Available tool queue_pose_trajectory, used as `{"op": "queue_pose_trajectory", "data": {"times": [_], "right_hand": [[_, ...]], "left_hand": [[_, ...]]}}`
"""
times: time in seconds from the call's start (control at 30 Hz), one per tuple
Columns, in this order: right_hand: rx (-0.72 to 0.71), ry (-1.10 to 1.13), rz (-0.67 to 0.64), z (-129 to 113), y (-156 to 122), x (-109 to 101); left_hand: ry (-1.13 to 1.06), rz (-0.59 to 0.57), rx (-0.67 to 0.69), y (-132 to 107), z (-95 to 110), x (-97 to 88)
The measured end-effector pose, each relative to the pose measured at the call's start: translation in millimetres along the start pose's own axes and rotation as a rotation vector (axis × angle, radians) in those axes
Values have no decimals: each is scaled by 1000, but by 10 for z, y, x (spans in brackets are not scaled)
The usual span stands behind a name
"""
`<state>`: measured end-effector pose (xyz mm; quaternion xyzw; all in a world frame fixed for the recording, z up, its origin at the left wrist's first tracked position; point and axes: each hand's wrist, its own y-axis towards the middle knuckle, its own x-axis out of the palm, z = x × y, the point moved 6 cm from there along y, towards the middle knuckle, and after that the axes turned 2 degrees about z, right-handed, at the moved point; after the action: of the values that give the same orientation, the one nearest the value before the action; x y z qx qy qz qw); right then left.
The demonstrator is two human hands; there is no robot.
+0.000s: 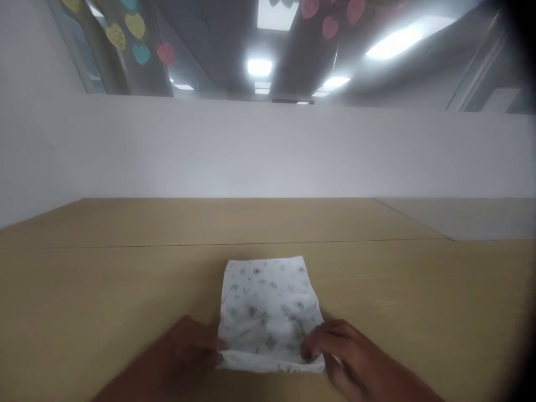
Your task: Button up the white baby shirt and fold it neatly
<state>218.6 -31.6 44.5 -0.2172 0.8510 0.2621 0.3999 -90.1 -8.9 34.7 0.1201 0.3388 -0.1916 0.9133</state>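
Observation:
A folded white cloth (268, 304) with small printed figures lies flat on the tan table (125, 279), near its front edge. My left hand (184, 349) pinches the cloth's near left corner. At the near right corner my right hand (339, 349) does the same, fingers curled onto the folded edge. Both hands are a little blurred.
A white partition wall (268, 151) rises behind the table. A grey panel (473, 218) lies at the table's far right. Paper hearts (134, 25) hang from the ceiling above, between ceiling lights.

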Motion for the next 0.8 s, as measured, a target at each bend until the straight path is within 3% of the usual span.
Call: {"op": "queue_pose_trajectory", "data": {"times": [0.1, 0.17, 0.23, 0.33, 0.47, 0.63, 0.8], "right_hand": [[111, 162, -19, 18, 188, -205], [156, 337, -100, 138, 436, -283], [239, 455, -115, 346, 693, -324], [372, 567, -95, 653, 978, -259], [429, 637, -45, 865, 1156, -79], [362, 407, 129, 1018, 1219, -17], [312, 313, 222, 1107, 1197, -20]], "left_hand": [[-66, -142, -101, 37, 110, -95], [-112, -239, -137, 223, 225, -173], [-167, -262, -131, 491, 322, -264], [-242, -245, -109, 877, 319, -339], [-131, -187, -115, 1194, 37, -321], [108, -120, -67, 1302, -234, -225], [143, -43, -71, 1278, -250, -241]]}}
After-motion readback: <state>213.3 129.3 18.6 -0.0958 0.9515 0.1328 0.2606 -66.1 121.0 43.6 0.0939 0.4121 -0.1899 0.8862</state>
